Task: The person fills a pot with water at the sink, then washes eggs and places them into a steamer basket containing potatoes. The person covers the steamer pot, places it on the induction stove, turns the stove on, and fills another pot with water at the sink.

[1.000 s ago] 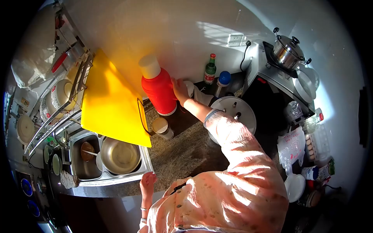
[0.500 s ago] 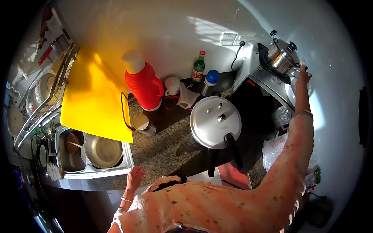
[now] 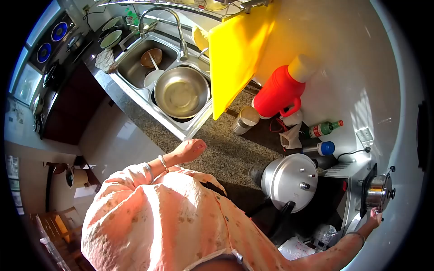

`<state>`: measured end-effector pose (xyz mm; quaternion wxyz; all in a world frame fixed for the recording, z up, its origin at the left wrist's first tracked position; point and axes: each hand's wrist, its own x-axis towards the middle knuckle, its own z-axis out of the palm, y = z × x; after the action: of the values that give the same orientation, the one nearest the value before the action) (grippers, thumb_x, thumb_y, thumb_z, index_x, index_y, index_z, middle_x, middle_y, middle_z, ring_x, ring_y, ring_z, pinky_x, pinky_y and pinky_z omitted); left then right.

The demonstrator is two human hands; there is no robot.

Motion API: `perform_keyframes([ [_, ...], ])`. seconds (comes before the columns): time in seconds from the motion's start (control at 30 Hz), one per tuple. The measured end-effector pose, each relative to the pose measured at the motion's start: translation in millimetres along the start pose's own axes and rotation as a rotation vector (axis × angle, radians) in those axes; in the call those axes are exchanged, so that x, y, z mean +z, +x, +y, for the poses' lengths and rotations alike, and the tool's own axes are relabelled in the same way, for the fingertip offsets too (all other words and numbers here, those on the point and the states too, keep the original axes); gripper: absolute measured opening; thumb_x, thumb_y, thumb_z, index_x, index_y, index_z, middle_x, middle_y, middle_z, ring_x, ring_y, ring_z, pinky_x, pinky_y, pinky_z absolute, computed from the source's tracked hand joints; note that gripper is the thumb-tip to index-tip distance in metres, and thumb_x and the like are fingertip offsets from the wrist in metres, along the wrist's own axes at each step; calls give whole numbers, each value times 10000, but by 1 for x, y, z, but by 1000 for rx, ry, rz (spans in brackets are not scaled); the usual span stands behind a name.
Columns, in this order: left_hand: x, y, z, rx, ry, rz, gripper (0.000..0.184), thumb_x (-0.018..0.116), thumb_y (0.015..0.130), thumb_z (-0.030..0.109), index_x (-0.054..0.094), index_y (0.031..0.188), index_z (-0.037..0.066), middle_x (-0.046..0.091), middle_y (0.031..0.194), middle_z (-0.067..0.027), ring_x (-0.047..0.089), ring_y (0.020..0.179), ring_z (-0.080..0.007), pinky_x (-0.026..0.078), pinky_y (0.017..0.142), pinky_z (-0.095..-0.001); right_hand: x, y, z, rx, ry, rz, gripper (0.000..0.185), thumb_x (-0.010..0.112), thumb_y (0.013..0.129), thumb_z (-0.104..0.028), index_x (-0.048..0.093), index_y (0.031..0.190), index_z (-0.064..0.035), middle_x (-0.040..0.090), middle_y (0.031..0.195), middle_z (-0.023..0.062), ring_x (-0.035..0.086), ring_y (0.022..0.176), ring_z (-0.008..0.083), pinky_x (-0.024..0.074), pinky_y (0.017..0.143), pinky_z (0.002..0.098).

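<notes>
two bare hands work apart from each other; the right hand (image 3: pixel 374 219), at the right edge, is at the near side of a lidded stainless steel pot (image 3: pixel 378 189), fingers meeting it by its near handle; whether that grip is clenched round the handle i cannot tell; the pot sits on top of a countertop oven (image 3: pixel 334 192) with a dark front, right of the surface (image 3: pixel 226 144); the left hand (image 3: pixel 192 149) is above the near edge of the surface, just beside the corner of a double sink (image 3: pixel 194 128), its grip curled into a loose fist with nothing visible in it; a bracelet (image 3: pixel 162 161) circles that wrist.

between the oven and the left hand stands a pressure cooker (image 3: pixel 291 180) with its lid on; beyond it, near the wall, are a blue-capped bottle (image 3: pixel 318 148), a green glass bottle (image 3: pixel 322 130) and a pale cloth pouch (image 3: pixel 290 137); farther left stand a red thermos flask (image 3: pixel 278 92) and, just beside it, a lidded jar (image 3: pixel 246 119); a yellow cutting board (image 3: pixel 235 54) is upright beside the sink; the sink holds a wide metal basin (image 3: pixel 181 95) in its right bowl and a brown bowl (image 3: pixel 150 58) in its left.
</notes>
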<state>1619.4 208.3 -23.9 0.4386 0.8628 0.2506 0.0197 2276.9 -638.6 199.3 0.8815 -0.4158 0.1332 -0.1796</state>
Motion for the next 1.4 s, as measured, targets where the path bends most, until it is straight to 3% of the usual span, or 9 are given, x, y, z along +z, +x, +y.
perform_keyframes([
  [0.2,0,-10,-1,50,-41,-56,173,549,887,185,601,1000,64,651,932,-95,648,828,-233,524,727,-337,78,-103,-6,-83,-385,47,297,492,921,-266,576,957,16,619,898,127,625,821,221,522,807,260],
  [0.57,-37,-14,45,204,-392,-60,496,578,889,435,509,1169,31,614,1015,-126,617,906,-228,509,798,-353,219,-422,17,-250,-782,-309,524,493,945,-364,442,1350,-36,522,1266,139,551,1108,248,429,957,357],
  [0.63,-63,-25,59,303,-547,-118,613,619,874,406,416,1299,14,555,1169,-148,559,1067,-238,469,913,-366,205,-483,63,-484,-1037,-969,504,506,944,-329,461,1311,13,539,1240,131,562,1074,226,434,933,326],
  [0.73,-95,-47,54,528,-603,-113,867,726,779,410,267,1402,19,383,1360,-149,398,1257,-261,330,1053,-416,219,-625,183,-75,-832,-592,449,566,923,-339,527,1188,22,598,1093,88,576,976,172,466,857,313],
  [0.9,-142,-104,-5,748,-519,141,1062,803,689,401,154,1452,49,183,1491,-162,214,1380,-276,234,1109,-438,218,-799,333,276,-1004,-878,292,597,916,-323,592,810,-51,589,735,-8,536,655,54,424,584,220],
  [1.1,-217,-193,-101,215,-870,594,757,689,836,236,261,1422,23,417,1364,-137,453,1202,-191,366,1008,-335,217,-974,434,403,-860,-1185,306,615,910,-280,578,762,-15,589,689,10,547,591,62,454,539,224],
  [1.17,-240,-221,-122,93,-964,813,577,580,915,329,391,1356,7,477,1284,-60,453,769,-35,397,741,-195,222,-1024,454,467,-786,-1325,315,616,907,-286,576,853,22,611,735,20,575,631,71,495,599,219],
  [1.3,-277,-261,-171,125,-993,1076,546,523,940,389,440,1312,-1,466,1313,-61,473,1082,-115,383,907,-249,248,-1099,481,551,-643,-1596,427,607,911,-275,459,1185,18,568,1096,108,577,938,129,513,737,255],
  [1.4,-295,-286,-194,14,-996,1104,486,506,955,345,460,1294,0,470,1320,-81,436,1187,-160,336,997,-290,276,-1128,484,-92,-587,-1716,641,670,846,-266,341,1331,-6,430,1314,175,440,1191,290,389,959,376],
])
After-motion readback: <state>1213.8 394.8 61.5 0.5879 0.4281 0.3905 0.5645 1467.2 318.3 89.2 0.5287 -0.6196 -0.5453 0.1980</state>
